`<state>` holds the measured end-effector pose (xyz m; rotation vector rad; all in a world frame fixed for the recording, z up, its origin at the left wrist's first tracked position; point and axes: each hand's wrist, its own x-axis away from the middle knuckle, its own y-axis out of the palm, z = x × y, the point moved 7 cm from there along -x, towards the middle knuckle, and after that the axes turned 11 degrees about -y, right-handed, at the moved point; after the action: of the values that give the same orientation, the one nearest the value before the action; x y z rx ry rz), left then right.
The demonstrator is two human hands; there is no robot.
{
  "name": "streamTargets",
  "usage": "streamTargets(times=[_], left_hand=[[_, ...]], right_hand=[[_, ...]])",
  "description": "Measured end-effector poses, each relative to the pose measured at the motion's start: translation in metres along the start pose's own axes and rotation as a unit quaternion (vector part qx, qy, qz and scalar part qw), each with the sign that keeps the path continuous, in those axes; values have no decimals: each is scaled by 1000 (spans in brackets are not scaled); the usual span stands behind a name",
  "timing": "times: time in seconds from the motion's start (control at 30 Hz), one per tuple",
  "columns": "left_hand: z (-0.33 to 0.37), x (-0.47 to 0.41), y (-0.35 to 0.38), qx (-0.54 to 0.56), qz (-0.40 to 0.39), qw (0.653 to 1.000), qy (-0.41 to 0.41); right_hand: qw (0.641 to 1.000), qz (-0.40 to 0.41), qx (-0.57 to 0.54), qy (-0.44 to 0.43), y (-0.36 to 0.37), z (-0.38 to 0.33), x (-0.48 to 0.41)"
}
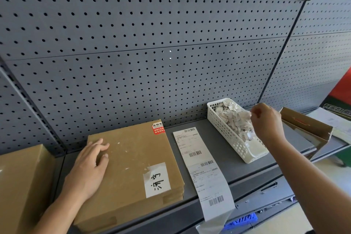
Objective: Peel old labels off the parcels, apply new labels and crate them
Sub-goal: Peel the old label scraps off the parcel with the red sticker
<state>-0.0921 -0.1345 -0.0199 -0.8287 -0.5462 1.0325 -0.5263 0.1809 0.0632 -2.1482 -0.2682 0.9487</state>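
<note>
A flat brown cardboard parcel [133, 169] lies on the grey shelf [224, 150]. It carries a small red sticker [158, 128] at its far right corner and a white handwritten label [156, 179] near the front. My left hand [90, 167] rests flat on the parcel's left part, fingers relaxed. To the right of the parcel lies a strip of new white barcode labels [201, 165], hanging over the shelf's front edge. My right hand [266, 120] hovers over the white plastic basket [228, 138], fingers curled, pinching a torn scrap of label [247, 115].
The basket holds several torn label scraps. A second brown parcel [20, 176] lies at the far left. An open cardboard box [307, 129] stands at the right behind my forearm. Grey pegboard [152, 44] backs the shelf. A blue crate [243, 220] shows below.
</note>
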Motion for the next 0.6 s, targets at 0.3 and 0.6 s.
streamTargets(times=[0.3, 0.6], left_hand=[[-1, 0, 0, -6, 2, 1000, -3], [0, 0, 0, -2, 3, 1000, 2]], right_hand=[[1000, -27, -2, 1, 11, 5, 12], [998, 15, 51, -45, -4, 1, 3]])
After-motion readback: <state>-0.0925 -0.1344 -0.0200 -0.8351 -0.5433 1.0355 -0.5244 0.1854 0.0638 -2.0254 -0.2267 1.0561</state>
